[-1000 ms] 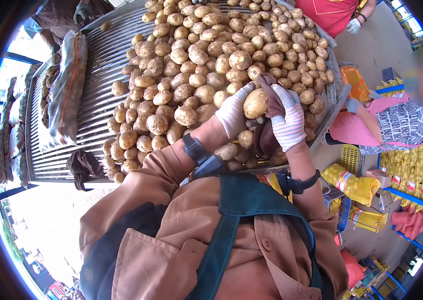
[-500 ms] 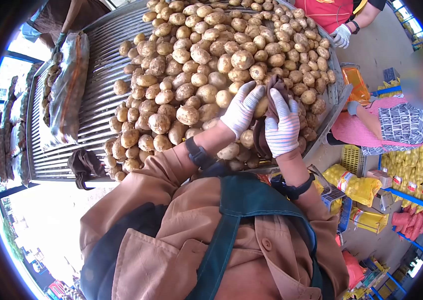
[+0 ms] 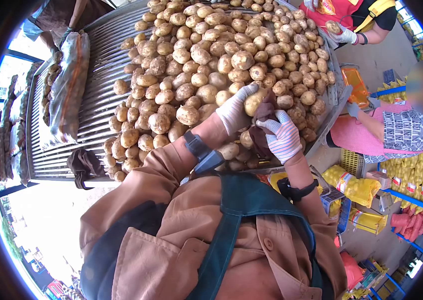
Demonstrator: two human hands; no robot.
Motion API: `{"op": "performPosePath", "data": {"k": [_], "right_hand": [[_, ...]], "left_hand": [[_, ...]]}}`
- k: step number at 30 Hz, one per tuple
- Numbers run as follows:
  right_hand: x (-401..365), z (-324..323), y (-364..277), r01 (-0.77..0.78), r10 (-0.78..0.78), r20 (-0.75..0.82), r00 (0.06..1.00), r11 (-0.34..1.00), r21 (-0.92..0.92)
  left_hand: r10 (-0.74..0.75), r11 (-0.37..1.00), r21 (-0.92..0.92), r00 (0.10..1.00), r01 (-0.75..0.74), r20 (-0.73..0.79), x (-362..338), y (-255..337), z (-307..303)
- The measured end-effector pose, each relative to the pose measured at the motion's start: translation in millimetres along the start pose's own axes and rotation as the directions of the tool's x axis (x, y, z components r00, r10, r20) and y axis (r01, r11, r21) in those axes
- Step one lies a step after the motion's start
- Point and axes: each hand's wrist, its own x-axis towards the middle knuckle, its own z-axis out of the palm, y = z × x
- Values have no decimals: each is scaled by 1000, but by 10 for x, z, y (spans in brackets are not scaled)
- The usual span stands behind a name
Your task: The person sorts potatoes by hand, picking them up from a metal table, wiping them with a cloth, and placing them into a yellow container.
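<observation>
Scanning from the left, I am seeing filled mesh sacks (image 3: 69,85) lying along the slatted table (image 3: 101,65) and a dark cloth (image 3: 84,167) hanging at its near edge; the potato heap (image 3: 211,55) is covering the middle of the slats. My left hand (image 3: 234,112), in a white glove, is curling its fingers around one potato (image 3: 254,101), holding it just above the heap's near edge; my right hand (image 3: 284,137), in a striped glove, is gripping a dark rag (image 3: 261,135) and pressing it against that potato's lower side. Further right, a co-worker's gloved hand (image 3: 344,35) is holding another potato (image 3: 332,26) at the table's far corner.
</observation>
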Motion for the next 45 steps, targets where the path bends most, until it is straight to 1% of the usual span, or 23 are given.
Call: {"op": "performPosePath", "data": {"k": [1,3,5,7,9,11,12,13,15,17,18,21,22,24,28,31,33,35,36,39,41,43,45], "right_hand": [[-8,-6,64,-61,61,-3,998,998,20],[-21,-9,171,-182,183,-4,983,981,64],[14,0,207,-175,188,-169,968,981,86],[103,69,277,-120,216,-299,929,944,308],[210,138,213,-88,307,-249,918,773,629],[312,75,27,-28,132,-243,961,920,390],[296,94,-128,-102,223,-176,959,848,520],[280,19,-173,-101,117,-195,974,991,88],[157,39,-337,-93,91,-98,991,996,-16],[21,155,-396,-8,9,23,1000,999,-45],[29,119,-428,-52,62,170,983,997,-65],[-20,190,-163,-257,267,156,951,963,-82],[18,140,-108,-321,318,78,945,946,40],[54,62,25,-280,308,-118,944,937,207],[316,-56,-9,-86,273,-363,891,886,455],[384,-40,-116,-41,84,-242,967,984,174],[328,-11,-240,28,9,-193,981,981,191],[161,144,-299,-27,28,-4,1000,987,157],[98,171,-334,-82,78,125,989,996,27],[61,267,-25,-332,312,240,919,942,50],[35,293,285,-416,417,67,907,857,303],[167,73,213,-326,421,-122,899,828,457],[294,46,237,-260,457,-127,880,690,676]], "left_hand": [[23,997,-71,998,-19,52,59,9,-124],[49,999,28,996,-47,-75,75,63,-224],[120,993,44,978,-114,-172,-59,55,41],[92,995,61,973,-81,-210,-92,39,137],[67,996,78,966,-49,-249,-112,17,181],[78,984,164,994,-64,-80,16,-72,-71],[110,983,161,989,-94,-99,32,-91,3],[144,980,158,982,-125,-119,15,-90,101],[391,856,431,904,-287,-175,-96,-55,221],[466,805,498,863,-323,-193,-115,-46,196],[425,846,436,882,-307,-205,-56,-14,111],[305,939,233,926,-253,-224,181,121,-257],[263,960,161,938,-231,-224,227,157,-319],[99,988,-101,982,-116,-159,223,209,-329],[52,994,-89,986,-67,-159,101,116,-152],[119,993,-7,992,-120,-47,104,25,20],[85,995,-34,984,-91,-158,139,80,-52],[89,996,0,966,-92,-245,213,119,-178],[118,993,40,950,-111,-289,199,136,-165],[189,982,41,934,-185,-304,276,152,-290],[186,980,-19,951,-197,-246,307,177,-381],[121,990,-43,973,-132,-196,169,158,-278],[165,984,-27,964,-175,-210,176,70,-151]]}}
